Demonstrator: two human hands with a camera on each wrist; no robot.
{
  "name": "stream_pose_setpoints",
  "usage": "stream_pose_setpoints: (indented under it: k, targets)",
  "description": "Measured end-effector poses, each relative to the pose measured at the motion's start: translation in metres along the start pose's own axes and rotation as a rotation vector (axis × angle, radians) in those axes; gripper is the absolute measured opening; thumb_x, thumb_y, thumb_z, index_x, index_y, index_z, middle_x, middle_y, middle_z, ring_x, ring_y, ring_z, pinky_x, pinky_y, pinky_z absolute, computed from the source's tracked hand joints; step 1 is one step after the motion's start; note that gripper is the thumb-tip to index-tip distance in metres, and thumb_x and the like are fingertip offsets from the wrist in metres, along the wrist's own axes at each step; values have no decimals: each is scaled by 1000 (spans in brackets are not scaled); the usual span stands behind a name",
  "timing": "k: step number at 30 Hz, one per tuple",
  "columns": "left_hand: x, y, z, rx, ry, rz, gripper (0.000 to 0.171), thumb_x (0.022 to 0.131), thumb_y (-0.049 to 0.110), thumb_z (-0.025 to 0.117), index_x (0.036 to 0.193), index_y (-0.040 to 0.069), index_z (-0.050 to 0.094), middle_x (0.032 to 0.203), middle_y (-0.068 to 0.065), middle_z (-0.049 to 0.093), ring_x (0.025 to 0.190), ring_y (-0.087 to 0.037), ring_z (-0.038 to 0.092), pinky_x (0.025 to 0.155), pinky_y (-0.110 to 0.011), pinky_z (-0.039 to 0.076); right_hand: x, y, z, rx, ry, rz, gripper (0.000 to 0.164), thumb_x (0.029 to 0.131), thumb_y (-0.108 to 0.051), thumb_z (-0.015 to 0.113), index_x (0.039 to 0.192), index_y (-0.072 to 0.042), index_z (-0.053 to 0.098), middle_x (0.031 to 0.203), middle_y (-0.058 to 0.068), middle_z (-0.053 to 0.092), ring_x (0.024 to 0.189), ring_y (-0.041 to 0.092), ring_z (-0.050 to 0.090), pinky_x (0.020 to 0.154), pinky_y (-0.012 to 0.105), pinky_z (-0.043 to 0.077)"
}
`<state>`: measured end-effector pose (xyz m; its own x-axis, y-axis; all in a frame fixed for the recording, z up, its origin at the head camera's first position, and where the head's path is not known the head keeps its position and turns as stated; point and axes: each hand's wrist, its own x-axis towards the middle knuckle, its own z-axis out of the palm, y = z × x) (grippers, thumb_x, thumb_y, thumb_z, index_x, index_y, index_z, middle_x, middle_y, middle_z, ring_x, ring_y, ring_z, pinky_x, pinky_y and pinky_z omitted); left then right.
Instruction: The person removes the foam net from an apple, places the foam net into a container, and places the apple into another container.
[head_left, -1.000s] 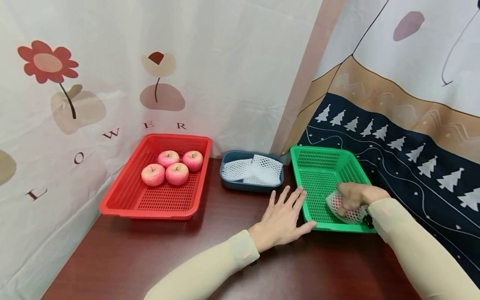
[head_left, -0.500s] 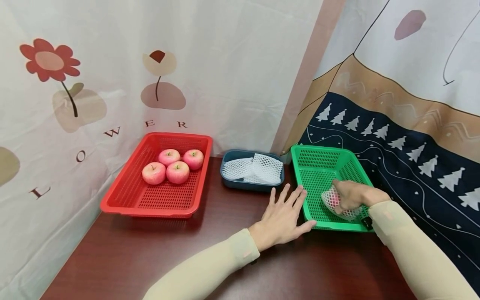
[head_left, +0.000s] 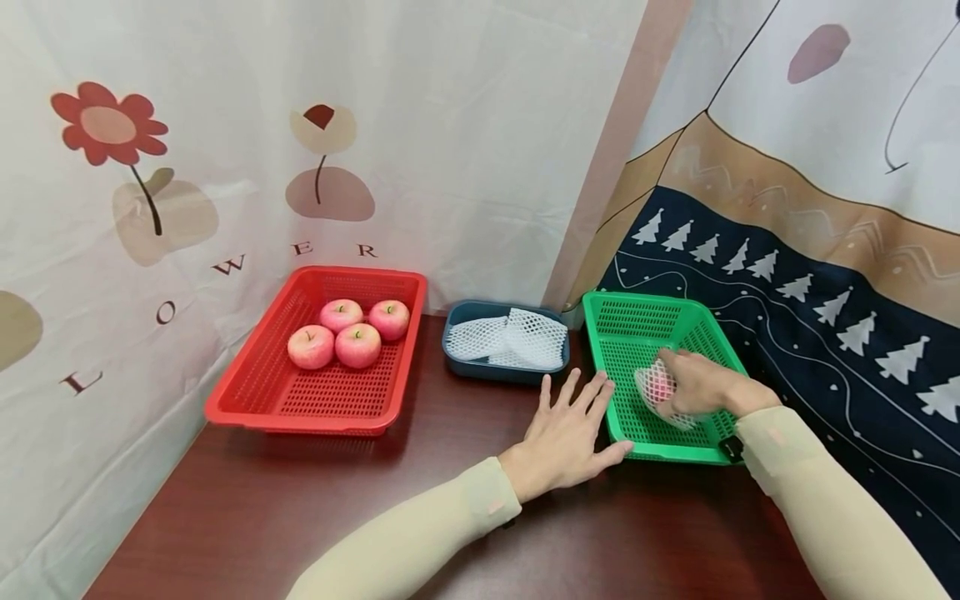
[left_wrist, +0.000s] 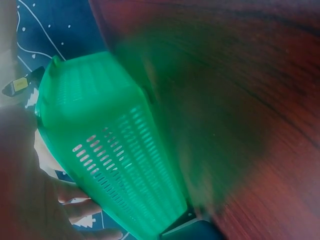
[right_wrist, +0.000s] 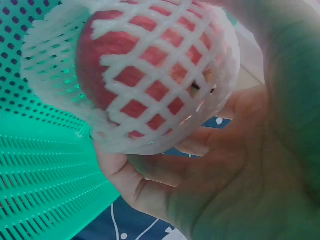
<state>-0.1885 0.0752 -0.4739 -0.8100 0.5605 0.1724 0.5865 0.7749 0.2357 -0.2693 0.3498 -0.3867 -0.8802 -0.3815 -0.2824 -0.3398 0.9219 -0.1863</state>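
Observation:
An apple (right_wrist: 155,90) in a white foam net sleeve (right_wrist: 55,60) is gripped by my right hand (head_left: 701,383) inside the green basket (head_left: 630,429). The right wrist view shows the fingers curled round the netted fruit, and part of the sleeve hangs loose past it. My left hand (head_left: 562,437) lies with spread, straight fingers against the near left rim of that basket. In the left wrist view, its fingers (left_wrist: 82,207) show beside the basket's outer wall.
A red basket (head_left: 300,421) with several bare apples (head_left: 358,345) stands at the left. Between the baskets sits a dark blue tray (head_left: 506,373) holding white foam nets (head_left: 517,340). All stand on a brown table (head_left: 420,492) before a printed curtain (head_left: 465,150).
My right hand has shifted slightly left and toward the back within the green basket, carrying the netted apple along. The left hand stays in place.

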Motion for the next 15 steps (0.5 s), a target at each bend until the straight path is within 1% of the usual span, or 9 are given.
stream_pose_setpoints:
  k: [5,11,15]
  targets:
    - [0,0,0,-4,-3,-5,94,115,82,34,188,22,25,198,2,21,184,-37,20,143,-78,23,2,-4,1,9,51,-2,101,90,-28,96,163,16,43,127,30,70,97,31,68,83,46,62]
    - [0,0,0,-13,2,-9,95,115,83,34,187,23,26,197,3,22,184,-38,22,141,-80,25,1,-9,1,37,120,9,96,89,-26,97,154,20,44,123,30,70,93,29,70,82,47,63]
    - [-1,0,0,-14,-3,-10,95,115,83,34,188,23,25,198,4,20,184,-38,21,141,-80,24,0,-12,0,33,136,11,97,89,-27,97,154,21,45,127,32,70,95,31,71,84,48,64]
